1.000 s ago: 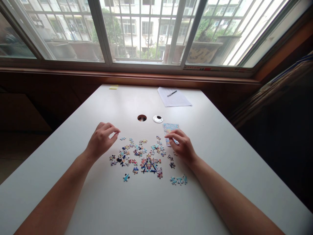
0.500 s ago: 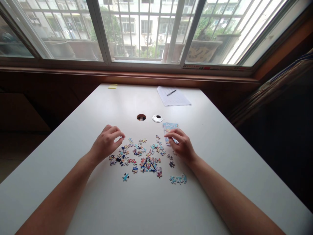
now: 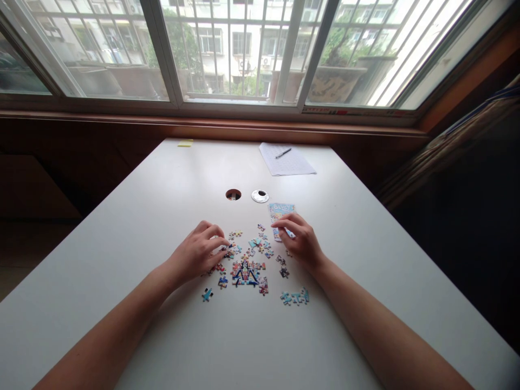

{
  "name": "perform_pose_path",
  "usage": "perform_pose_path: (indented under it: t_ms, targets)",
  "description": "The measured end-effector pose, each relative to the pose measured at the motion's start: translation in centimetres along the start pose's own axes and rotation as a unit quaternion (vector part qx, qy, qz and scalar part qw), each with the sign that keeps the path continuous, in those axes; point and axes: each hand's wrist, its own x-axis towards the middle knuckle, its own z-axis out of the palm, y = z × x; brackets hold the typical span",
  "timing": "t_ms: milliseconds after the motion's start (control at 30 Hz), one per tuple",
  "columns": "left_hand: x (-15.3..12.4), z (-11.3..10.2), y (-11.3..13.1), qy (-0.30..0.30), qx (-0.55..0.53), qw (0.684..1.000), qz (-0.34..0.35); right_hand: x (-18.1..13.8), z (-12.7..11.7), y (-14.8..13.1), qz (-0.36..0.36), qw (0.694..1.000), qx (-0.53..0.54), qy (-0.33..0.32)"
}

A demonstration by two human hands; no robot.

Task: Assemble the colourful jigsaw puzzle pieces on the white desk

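Several small colourful jigsaw pieces [image 3: 254,246] lie scattered on the white table [image 3: 162,206]. A joined cluster of pieces [image 3: 247,273] sits in front of them, and a short joined light-blue strip [image 3: 296,297] lies to the right. My left hand [image 3: 199,253] rests over the left part of the scatter, fingers curled with the tips on the pieces. My right hand [image 3: 298,240] rests at the right edge of the scatter, fingers bent, its tips on a small picture card [image 3: 281,210].
A round cable hole [image 3: 233,194] and its loose silver cover [image 3: 260,196] sit behind the pieces. A sheet of paper [image 3: 286,160] with a pen [image 3: 283,153] lies at the far edge, and a yellow note [image 3: 185,143] at the far left. A window runs behind the table.
My left hand has moved right and down from the left of the scatter onto the pieces, now covering the left part of them. My right hand has stayed in place.
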Motion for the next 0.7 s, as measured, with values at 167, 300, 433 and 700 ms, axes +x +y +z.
perform_pose_path:
  t_ms: [167,300,433,700]
  targets:
    - [-0.19,-0.02,-0.36,-0.003,0.0,1.0,-0.004,0.06,0.01,-0.02,-0.002,1.0,0.0,0.001]
    - [-0.37,-0.25,-0.61,-0.009,-0.001,1.0,-0.01,-0.01,0.03,0.14,-0.001,1.0,-0.001,-0.002]
    - [-0.36,-0.45,-0.56,-0.008,-0.005,1.0,-0.006,-0.05,0.04,0.19,-0.001,1.0,-0.002,-0.002]
    - [-0.22,-0.45,-0.06,-0.028,-0.012,1.0,0.002,0.02,-0.02,-0.03,-0.003,1.0,-0.003,0.0]
